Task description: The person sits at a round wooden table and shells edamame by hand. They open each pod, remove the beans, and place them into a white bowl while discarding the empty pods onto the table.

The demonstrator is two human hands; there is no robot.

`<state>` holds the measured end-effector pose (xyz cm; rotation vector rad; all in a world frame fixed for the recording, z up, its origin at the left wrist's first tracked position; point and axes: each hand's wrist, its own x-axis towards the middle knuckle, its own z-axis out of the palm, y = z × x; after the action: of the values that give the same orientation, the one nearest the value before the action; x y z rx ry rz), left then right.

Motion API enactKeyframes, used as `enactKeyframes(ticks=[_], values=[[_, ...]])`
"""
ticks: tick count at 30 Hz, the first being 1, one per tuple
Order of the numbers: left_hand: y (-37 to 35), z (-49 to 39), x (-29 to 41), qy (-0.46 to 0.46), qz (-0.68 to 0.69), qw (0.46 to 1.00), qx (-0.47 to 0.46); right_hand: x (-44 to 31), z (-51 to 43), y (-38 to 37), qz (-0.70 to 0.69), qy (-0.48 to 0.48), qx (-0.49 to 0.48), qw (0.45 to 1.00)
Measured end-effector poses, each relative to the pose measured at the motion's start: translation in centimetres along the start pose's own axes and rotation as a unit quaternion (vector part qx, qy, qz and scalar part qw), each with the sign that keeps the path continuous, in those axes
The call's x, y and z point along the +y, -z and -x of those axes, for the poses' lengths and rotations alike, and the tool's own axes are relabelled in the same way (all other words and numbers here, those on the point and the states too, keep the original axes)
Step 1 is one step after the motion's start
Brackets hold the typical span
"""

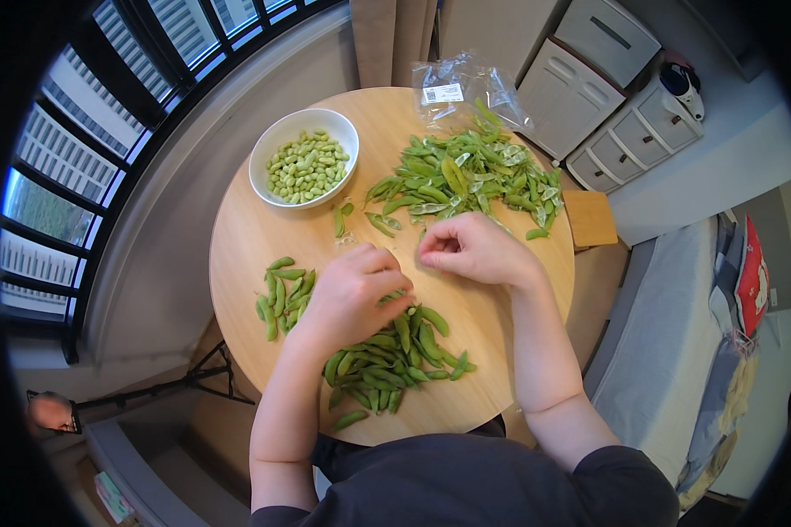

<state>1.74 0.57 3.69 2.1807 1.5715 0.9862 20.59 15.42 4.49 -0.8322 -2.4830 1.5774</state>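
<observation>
On the round wooden table [247, 230], my left hand [362, 296] hovers over a pile of whole green edamame pods [382, 369], fingers bent; whatever lies at its fingertips is hidden. My right hand [478, 253] is just below a heap of split, emptied pods [468, 178]. Its thumb and fingers curl towards each other, and I cannot make out anything held there. A white bowl [258, 165] at the back left contains shelled green beans [308, 166]. Left of my left hand lies a smaller group of whole pods [280, 293].
A clear plastic bag [474, 92] with a label lies at the table's far edge. Loose shells [383, 224] are scattered between bowl and heap. Beyond the table are a barred window [105, 132], white drawers [633, 138], a wooden stool [588, 217] and a bed [652, 316].
</observation>
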Motion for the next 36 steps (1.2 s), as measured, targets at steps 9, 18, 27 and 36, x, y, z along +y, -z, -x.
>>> enactKeyframes(ticks=[9,18,27,36], values=[[-0.6,0.4,-0.3,-0.027,-0.008,0.996,-0.084,0.1,0.3,-0.1,0.090,0.039,-0.085,0.992],[-0.9,0.5,-0.2,-0.028,0.002,0.996,-0.083,-0.1,0.2,-0.4,0.100,0.051,-0.066,0.991],[-0.7,0.6,-0.5,-0.009,0.031,0.995,-0.094,-0.5,0.0,-0.5,0.091,0.054,-0.047,0.993],[0.0,0.8,-0.6,0.021,0.044,0.996,-0.073,1.0,-2.1,-2.9,-0.223,0.078,0.162,0.958]])
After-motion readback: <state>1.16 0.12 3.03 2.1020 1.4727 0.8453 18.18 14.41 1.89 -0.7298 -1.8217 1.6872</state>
